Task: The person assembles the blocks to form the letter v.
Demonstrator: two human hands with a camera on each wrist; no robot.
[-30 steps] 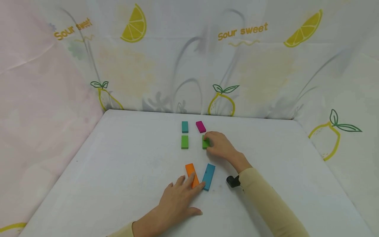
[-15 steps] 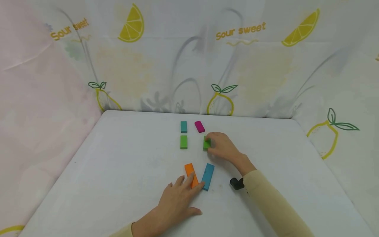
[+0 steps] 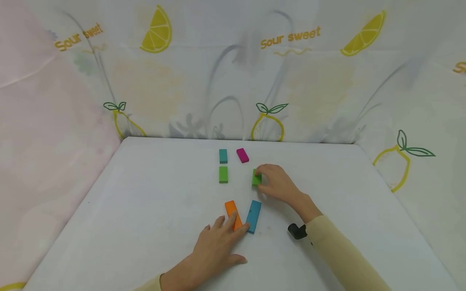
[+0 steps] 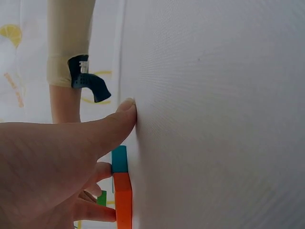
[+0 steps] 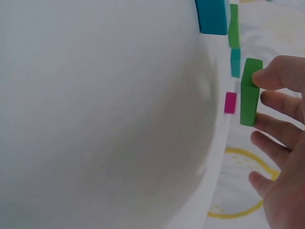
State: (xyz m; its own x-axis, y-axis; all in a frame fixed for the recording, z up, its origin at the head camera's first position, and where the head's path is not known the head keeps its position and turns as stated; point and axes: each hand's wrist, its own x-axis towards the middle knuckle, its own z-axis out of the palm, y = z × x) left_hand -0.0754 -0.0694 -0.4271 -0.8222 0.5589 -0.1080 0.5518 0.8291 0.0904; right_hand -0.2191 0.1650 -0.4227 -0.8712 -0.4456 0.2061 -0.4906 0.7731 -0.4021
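Observation:
In the head view a green block [image 3: 256,178] is pinched between the thumb and fingers of my right hand [image 3: 278,182]; the right wrist view shows the thumb on one face of that green block [image 5: 250,92]. Whether it touches the table I cannot tell. My left hand [image 3: 215,248] lies spread, fingertips on an orange block [image 3: 232,210] and at the near end of a blue block [image 3: 255,212]. These two blocks lean toward each other at their near ends. In the left wrist view, the orange block [image 4: 123,200] lies beside the fingers.
A second green block [image 3: 223,175] lies left of the held one. Behind it are a teal block [image 3: 223,156] and a tilted magenta block [image 3: 242,155]. All lie on a white table [image 3: 153,226], with a lemon-print cloth [image 3: 204,81] behind. A black wrist device [image 3: 296,231] hangs under the right sleeve.
The right hand has drawn the green block slightly right and nearer, away from the other green block. The left hand keeps its place on the orange and blue blocks. The head view has shifted slightly.

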